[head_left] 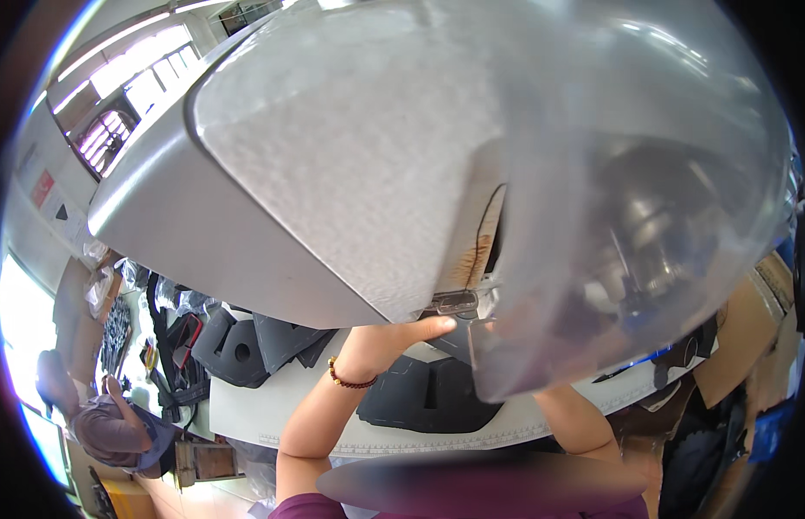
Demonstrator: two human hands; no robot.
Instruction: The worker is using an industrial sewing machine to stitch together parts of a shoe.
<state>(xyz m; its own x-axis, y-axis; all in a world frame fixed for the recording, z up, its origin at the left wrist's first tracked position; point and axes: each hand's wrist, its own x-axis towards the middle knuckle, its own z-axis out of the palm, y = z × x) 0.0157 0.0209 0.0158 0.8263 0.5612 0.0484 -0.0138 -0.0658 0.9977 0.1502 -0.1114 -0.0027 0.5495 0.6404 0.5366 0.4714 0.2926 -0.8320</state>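
Observation:
A large grey machine housing, which looks like a sewing machine head (333,173), fills the upper middle. A clear curved plastic guard (627,285) covers its right side. My left hand (398,337), with a beaded bracelet on the wrist, reaches to the small metal and clear part (454,303) at the housing's lower end. Its thumb is stretched out to the right; the other fingers are hidden. A black slotted panel (445,402) lies on the pale table just below this hand. My right forearm (580,419) runs up behind the guard, where the hand is hidden.
More black panels (234,346) lie on the table (255,415) at the left. A ruler scale (368,450) runs along the near edge. Brown cardboard (731,337) stands at the right. Another person (112,428) is at the far left, near cluttered material.

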